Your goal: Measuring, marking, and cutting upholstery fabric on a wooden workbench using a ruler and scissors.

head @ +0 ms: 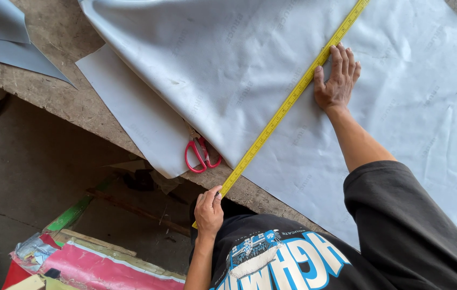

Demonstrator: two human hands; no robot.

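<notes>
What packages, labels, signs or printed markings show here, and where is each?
Yellow measuring tape: printed scale, stretched diagonally over the grey sheet, held by both hands.
Faint repeated grey markings: across that sheet.
Red-pink wrapped bundle: floor, lower left.
No screens or signs.

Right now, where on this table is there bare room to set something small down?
Bare wood lies left of the big sheet, between it and the grey pieces at the corner. Open sheet sits right of the right hand. It is crowded along the tape, by the scissors and left hand.
</notes>
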